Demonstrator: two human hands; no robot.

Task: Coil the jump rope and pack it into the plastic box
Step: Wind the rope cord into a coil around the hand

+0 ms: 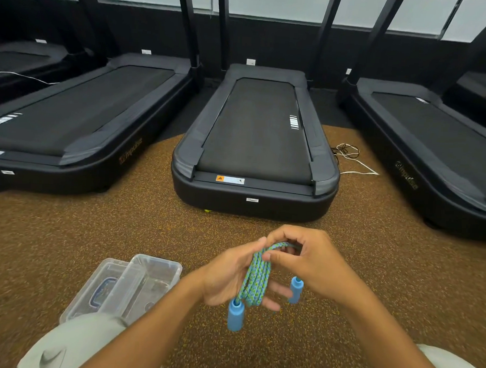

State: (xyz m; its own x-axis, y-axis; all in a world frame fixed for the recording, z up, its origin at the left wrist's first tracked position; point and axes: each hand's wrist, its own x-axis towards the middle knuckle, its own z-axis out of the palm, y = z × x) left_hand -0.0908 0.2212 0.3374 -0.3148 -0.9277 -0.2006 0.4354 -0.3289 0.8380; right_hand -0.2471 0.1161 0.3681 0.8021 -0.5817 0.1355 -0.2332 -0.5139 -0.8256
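A blue-and-green braided jump rope (255, 280) with two blue handles is wound in several loops around my left hand (225, 278). One handle (235, 314) hangs below that hand, the other handle (296, 289) dangles under my right hand (313, 260). My right hand pinches the top of the loops with thumb and fingers. The clear plastic box (149, 280) sits open on the floor to the left of my hands, with its clear lid (95, 288) leaning under its left side.
I am low over a brown speckled rubber floor (93, 232). Three black treadmills stand ahead, the middle treadmill (256, 145) closest. Loose cables (350, 158) lie between the middle and right treadmill. My knees in light trousers (67, 343) frame the bottom.
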